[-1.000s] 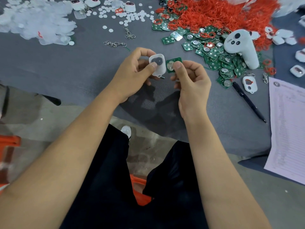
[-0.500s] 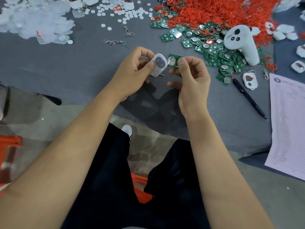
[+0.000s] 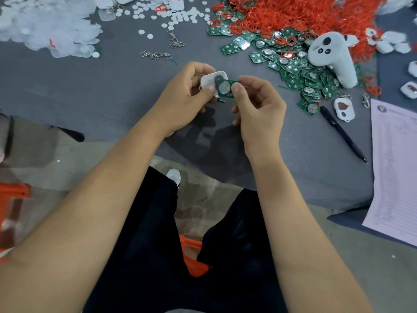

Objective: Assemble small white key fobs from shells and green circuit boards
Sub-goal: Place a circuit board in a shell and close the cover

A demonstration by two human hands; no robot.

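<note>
Grey table (image 3: pixel 112 86) bears a heap of green boards (image 3: pixel 302 73) at my far right. My left hand (image 3: pixel 185 98) grips a white shell (image 3: pixel 211 80); my right hand (image 3: pixel 257 105) pinches a green circuit board (image 3: pixel 224 88), overlapping the shell's edge above the table.

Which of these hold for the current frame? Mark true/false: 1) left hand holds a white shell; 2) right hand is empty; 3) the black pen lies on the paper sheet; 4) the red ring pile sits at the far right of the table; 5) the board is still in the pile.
1) True: the left hand grips the white shell.
2) False: the right hand pinches a green circuit board.
3) False: the black pen lies on the grey table, beside the paper sheet.
4) True: the red ring pile is at the far right.
5) False: the board is at the shell, apart from the board pile.
</note>
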